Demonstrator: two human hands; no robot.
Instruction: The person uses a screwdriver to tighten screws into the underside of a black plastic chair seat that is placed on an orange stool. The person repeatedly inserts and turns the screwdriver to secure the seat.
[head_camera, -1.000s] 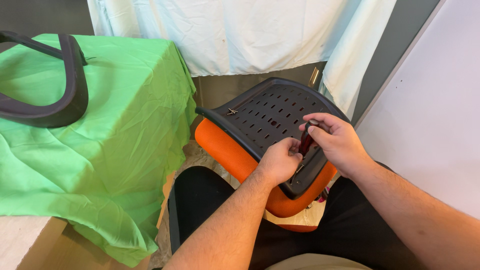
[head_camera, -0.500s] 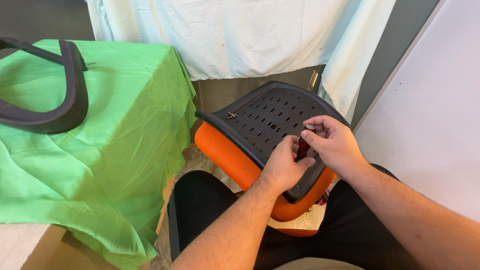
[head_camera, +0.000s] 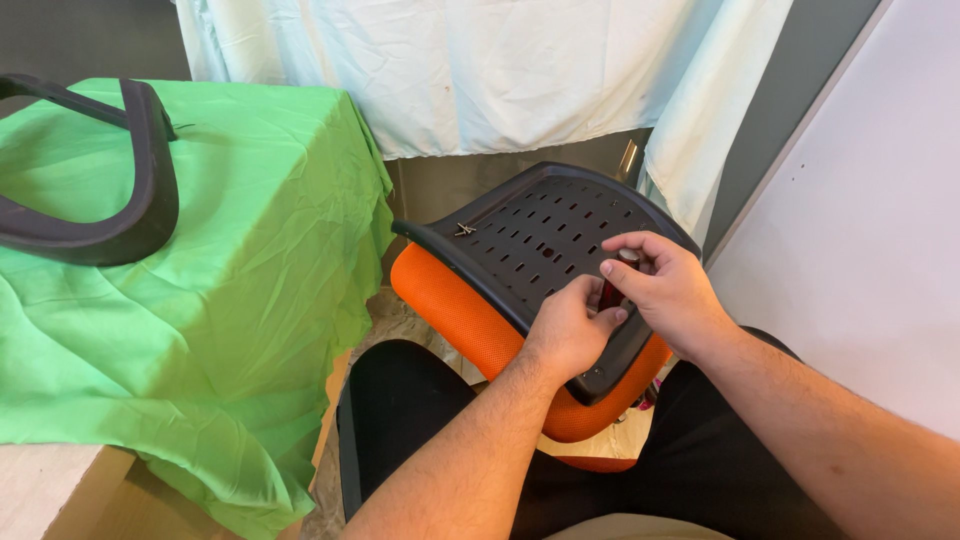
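- The right hand (head_camera: 672, 290) pinches the top of a small tool with a red handle (head_camera: 608, 296). Its fingers are curled tight around the round end.
- The left hand (head_camera: 568, 325) sits just under the right one. Its fingers are bent around the low part of the same tool and touch the seat.
- The tool stands nearly straight up between both hands, with its tip down on the black seat bottom (head_camera: 535, 240).
- To do this well, I think the tool should stay straight and be pushed down gently while it turns, so it does not slip out.
- The black part has many little slots. The orange cushion (head_camera: 455, 305) is under it, resting on the person's lap.
- Farther from the fingers, up and left, a small screw (head_camera: 464, 230) lies on the black edge.
- Far to the left is a green cloth (head_camera: 250, 300) with a black curved frame (head_camera: 140, 215) on it.
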